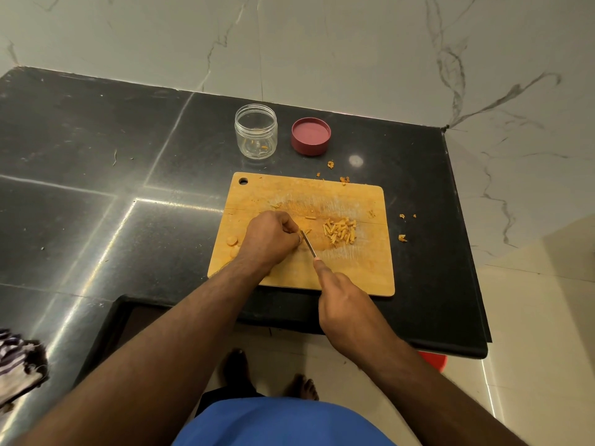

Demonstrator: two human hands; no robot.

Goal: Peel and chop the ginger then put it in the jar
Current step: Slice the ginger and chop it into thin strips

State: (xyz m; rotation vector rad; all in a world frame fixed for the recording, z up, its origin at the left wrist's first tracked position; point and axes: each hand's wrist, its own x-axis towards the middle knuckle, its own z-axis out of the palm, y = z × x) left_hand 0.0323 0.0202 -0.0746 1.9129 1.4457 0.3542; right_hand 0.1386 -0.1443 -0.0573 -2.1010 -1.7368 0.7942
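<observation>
A wooden board (354, 272) lies on the black worktop (96, 188), its near edge close to the worktop's front edge and its right side not far from the worktop's right edge. The worktop stretches wide and bare to the left of the board, with only a striped cloth (19, 362) at the front left edge. Behind the board, toward the back wall, an open clear jar (256, 132) stands upright with a tiny orange scrap at its bottom, and a red lid (311, 136) lies just beside it on the right, apart from it. A free strip of worktop separates these two from the board's far edge. Small peel bits (330, 164) are scattered off the board's far and right edges.

On the board's right half sits a heap of chopped ginger (340, 232). Two round ginger slices (232, 241) lie at the board's left edge.

The left hand (273, 238) rests mid-board with fingers curled tight, pinching a small ginger piece (306, 232) at the fingertips. The right hand (347, 304) is closed around the handle of a knife (309, 245), forefinger stretched along the blade's back; the handle itself is hidden in the fist. The blade angles across the board with its tip at the pinched piece, right against the left fingertips.
</observation>
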